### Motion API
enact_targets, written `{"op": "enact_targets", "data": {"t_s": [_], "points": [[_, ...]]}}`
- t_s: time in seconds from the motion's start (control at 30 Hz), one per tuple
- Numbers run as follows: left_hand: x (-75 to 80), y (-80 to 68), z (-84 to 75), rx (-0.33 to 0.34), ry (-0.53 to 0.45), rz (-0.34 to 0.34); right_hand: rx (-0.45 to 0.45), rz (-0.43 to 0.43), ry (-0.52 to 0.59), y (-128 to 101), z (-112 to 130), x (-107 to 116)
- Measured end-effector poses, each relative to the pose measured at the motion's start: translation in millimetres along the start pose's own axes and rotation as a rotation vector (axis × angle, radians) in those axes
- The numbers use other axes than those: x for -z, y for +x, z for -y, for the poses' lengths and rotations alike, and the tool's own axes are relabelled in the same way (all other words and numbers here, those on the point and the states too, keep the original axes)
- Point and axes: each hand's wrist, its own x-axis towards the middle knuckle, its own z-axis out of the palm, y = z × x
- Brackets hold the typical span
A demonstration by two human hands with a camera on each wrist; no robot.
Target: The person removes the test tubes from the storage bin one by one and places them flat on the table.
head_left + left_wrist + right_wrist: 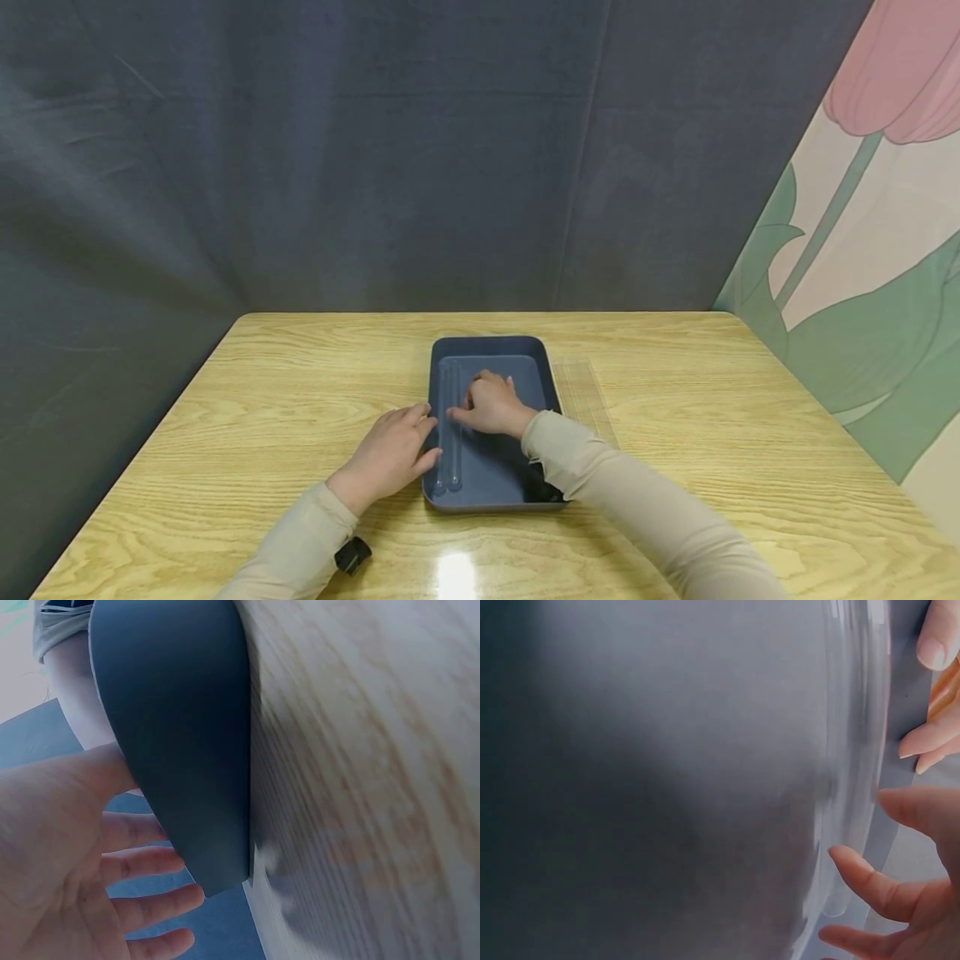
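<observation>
The right sleeve (645, 517) leads to the right hand (493, 406), loosely spread; just left of it, clear tubes (454, 454) lie in the tray (495, 507), beside the splayed left hand (390, 452). A lopsided pinch could roll the smooth tubes away.

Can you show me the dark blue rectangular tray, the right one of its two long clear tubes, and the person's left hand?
Dark blue rectangular tray (489, 479): head view, on its bare floor.
Right long clear tube (455, 457): head view, on its nearer half.
Left hand (390, 452): head view, on its back.
</observation>
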Motion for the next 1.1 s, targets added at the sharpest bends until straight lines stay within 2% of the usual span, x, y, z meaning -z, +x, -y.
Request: {"op": "enact_targets", "data": {"t_s": [0.73,1.1], "points": [[0.2,-1.4,-0.2,-0.008,-0.004,-0.017,-0.004,-0.002,0.011,2.7,0.7,-6.8],[0.8,-1.1,-0.8,-0.001,-0.028,-0.016,-0.056,-0.031,0.014,4.6,-2.6,-6.7]]}}
